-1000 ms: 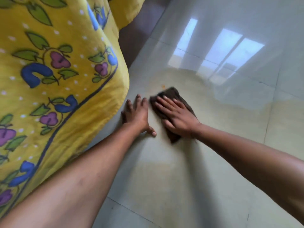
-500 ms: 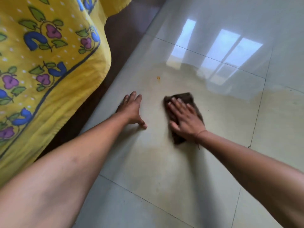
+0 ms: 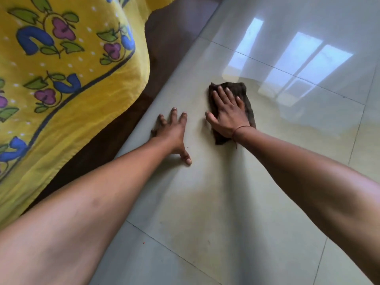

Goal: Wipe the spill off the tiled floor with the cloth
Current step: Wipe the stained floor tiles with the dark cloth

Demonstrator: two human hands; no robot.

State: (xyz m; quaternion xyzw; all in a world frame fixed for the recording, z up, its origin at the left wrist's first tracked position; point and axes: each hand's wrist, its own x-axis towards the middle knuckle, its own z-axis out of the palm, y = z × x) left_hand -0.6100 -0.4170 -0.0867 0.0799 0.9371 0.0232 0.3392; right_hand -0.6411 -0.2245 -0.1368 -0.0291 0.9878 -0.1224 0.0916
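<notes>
Down on the glossy tiled floor (image 3: 226,202), left hand (image 3: 172,130) lies spread, empty; right hand (image 3: 228,114) presses flat on cloth (image 3: 240,88)

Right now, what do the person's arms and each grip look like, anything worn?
The left forearm and right forearm are bare, no sleeves in view. The left grip and right grip wear no gloves, and no rings show. A thin reddish thread circles the right wrist, a loose end trailing.

Glossy pale tiled floor (image 3: 226,212) with thin grout lines (image 3: 287,72); bright window reflection (image 3: 304,50) at upper right. At left, yellow floral fabric (image 3: 61,83) overhangs a dark brown strip (image 3: 174,27).
</notes>
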